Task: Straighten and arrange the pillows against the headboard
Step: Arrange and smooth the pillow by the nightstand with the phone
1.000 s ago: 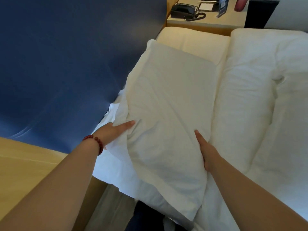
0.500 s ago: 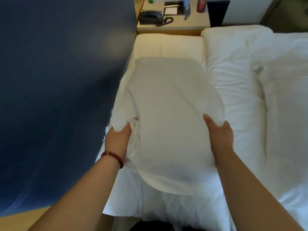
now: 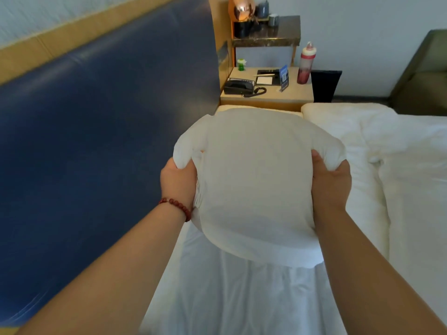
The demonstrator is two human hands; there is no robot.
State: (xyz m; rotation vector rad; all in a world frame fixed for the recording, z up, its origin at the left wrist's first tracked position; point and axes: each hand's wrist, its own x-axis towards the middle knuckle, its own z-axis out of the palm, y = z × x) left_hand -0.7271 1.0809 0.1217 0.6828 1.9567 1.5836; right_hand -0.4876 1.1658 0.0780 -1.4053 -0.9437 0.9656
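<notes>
A white pillow (image 3: 254, 184) is lifted off the bed, held between both hands in the middle of the view. My left hand (image 3: 177, 183), with a red bead bracelet on its wrist, grips the pillow's left side. My right hand (image 3: 331, 182) grips its right side, fingers sunk into the fabric. Behind the held pillow, a thin strip of a second pillow (image 3: 223, 108) shows at the far end of the bed. The blue padded headboard (image 3: 96, 141) runs along the left.
A white sheet (image 3: 237, 298) lies below the pillow and a rumpled white duvet (image 3: 399, 177) covers the bed's right side. Beyond the bed a wooden nightstand (image 3: 268, 99) carries a black phone (image 3: 239, 86), a red bottle (image 3: 305, 65) and a notepad. A dark armchair (image 3: 425, 76) stands far right.
Both hands tightened their hold and lifted the pillow off the mattress. The view tilted up, so the nightstand and the wall behind it now show.
</notes>
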